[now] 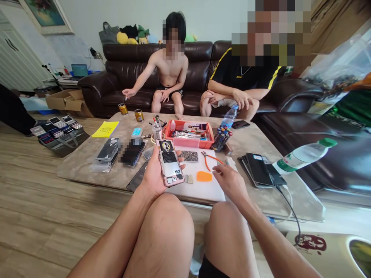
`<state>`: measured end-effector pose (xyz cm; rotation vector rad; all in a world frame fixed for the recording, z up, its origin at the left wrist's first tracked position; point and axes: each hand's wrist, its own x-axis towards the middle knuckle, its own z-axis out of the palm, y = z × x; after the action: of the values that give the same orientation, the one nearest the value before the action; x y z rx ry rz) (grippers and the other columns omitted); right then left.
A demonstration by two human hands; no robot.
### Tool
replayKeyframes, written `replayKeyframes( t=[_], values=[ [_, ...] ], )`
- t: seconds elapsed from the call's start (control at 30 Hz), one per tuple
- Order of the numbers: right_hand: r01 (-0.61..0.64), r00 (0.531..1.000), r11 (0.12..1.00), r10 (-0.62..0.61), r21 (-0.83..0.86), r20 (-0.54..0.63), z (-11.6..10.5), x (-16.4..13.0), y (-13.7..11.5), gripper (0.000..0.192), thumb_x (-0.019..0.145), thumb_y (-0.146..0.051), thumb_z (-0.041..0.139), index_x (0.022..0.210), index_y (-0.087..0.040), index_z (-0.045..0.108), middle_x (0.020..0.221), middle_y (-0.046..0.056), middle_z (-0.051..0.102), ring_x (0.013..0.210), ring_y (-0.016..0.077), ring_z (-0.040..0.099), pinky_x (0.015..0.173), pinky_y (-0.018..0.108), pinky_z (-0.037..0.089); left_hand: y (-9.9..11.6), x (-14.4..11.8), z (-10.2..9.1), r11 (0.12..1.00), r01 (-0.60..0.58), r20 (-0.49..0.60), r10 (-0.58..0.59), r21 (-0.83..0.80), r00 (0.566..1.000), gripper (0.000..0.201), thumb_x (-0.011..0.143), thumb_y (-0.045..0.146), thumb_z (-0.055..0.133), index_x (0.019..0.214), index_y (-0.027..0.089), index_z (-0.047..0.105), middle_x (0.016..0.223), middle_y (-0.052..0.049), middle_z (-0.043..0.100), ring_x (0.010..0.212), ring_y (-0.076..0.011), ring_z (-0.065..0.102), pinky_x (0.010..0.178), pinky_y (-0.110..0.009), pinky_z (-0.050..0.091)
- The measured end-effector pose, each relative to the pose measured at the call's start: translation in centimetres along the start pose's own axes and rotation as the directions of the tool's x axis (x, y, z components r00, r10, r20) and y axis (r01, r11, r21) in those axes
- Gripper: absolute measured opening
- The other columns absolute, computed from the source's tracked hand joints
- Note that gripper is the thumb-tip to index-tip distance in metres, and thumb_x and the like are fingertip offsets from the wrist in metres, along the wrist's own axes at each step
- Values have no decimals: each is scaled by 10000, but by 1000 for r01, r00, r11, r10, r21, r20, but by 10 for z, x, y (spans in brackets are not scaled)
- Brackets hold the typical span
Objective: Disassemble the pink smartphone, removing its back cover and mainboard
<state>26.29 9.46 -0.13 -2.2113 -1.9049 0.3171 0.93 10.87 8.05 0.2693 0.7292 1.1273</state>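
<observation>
— So, what has the left hand (155, 175) got?
— A pink-framed phone with its back cover off (169, 162), inner parts showing. The fingers are wrapped round its edges and it is held tilted above the near edge of the grey marble-look surface (84, 162).
— And the right hand (230, 181)?
— Holding nothing. Its fingers are loosely curled and half open, hovering over the white rectangular work mat (199, 185), just beside a flat orange plastic pry pick (204, 176).
— What lies close by?
— Orange-handled pliers (209, 158) on the mat, and a red plastic tray of tools (189, 135) behind it. To the right, a stack of dark phones (259, 170) and a clear plastic water bottle with a green cap (304, 154) on its side.
— Anyone else?
— Two people sit on the dark brown leather sofa (197, 81) across the surface, hands well apart from the phone.
</observation>
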Motion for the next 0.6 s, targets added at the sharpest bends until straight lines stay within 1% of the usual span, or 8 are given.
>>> replayKeyframes(
  t=[0.03, 0.07, 0.13, 0.2, 0.27, 0.33, 0.5, 0.6],
  values=[
    [71, 997, 994, -70, 88, -15, -5, -6, -16, 256, 1024, -319, 518, 1147, -267, 737, 1195, 44, 718, 988, 188, 703, 905, 300, 532, -1, 2, -2, 1000, 4, 2, -4, -7, 1000, 594, 1054, 599, 321, 1215, 168, 698, 970, -144, 801, 740, -262, 777, 685, -443, 660],
    [178, 984, 939, -164, 294, -71, -10, -13, -33, 215, 1000, -312, 561, 1087, -250, 748, 1119, 42, 739, 922, 185, 705, 864, 295, 543, -2, 4, -3, 1000, 20, 12, -19, -15, 1000, 604, 1049, 608, 327, 1196, 161, 706, 973, -148, 800, 738, -263, 776, 679, -439, 658],
    [397, 915, 711, -351, 581, -196, -17, -29, -69, 151, 962, -297, 619, 1016, -249, 752, 984, 38, 745, 856, 195, 693, 768, 296, 547, -3, 7, -5, 997, 68, 35, -67, -34, 997, 637, 1041, 631, 326, 1155, 146, 724, 962, -154, 798, 742, -267, 774, 669, -424, 652],
    [498, 854, 577, -456, 647, -250, -20, -42, -99, 94, 946, -259, 662, 982, -247, 748, 925, 24, 722, 789, 173, 664, 710, 277, 516, -4, 7, -5, 994, 95, 52, -93, -51, 994, 656, 1032, 652, 337, 1137, 142, 736, 930, -148, 796, 756, -271, 774, 660, -400, 645],
    [524, 835, 551, -483, 649, -265, -19, -49, -118, 55, 922, -204, 706, 942, -241, 740, 876, 4, 687, 725, 146, 625, 679, 263, 482, -4, 7, -4, 993, 101, 49, -98, -56, 994, 664, 1023, 665, 359, 1142, 134, 740, 907, -146, 794, 764, -275, 774, 649, -382, 639],
    [524, 839, 558, -469, 643, -277, -14, -51, -127, 78, 899, -162, 737, 917, -238, 727, 850, -11, 669, 709, 138, 604, 675, 258, 464, -4, 6, -3, 992, 112, 34, -111, -50, 993, 673, 1016, 673, 376, 1146, 123, 740, 896, -148, 793, 760, -277, 773, 640, -372, 634],
    [560, 820, 548, -472, 622, -323, -3, -46, -127, 122, 930, -131, 700, 865, -234, 694, 869, -12, 678, 809, 153, 633, 734, 260, 459, -5, 7, -6, 999, 43, 12, -43, -32, 999, 599, 1028, 632, 407, 1121, 148, 747, 901, -123, 799, 760, -259, 773, 640, -348, 629],
    [572, 812, 573, -499, 588, -304, -3, -46, -129, 125, 954, -148, 658, 861, -230, 671, 878, -3, 671, 820, 161, 635, 741, 267, 460, -6, 8, -8, 998, 49, 15, -49, -32, 999, 622, 1035, 631, 380, 1125, 139, 748, 918, -138, 799, 767, -262, 774, 643, -348, 632]
  ],
)
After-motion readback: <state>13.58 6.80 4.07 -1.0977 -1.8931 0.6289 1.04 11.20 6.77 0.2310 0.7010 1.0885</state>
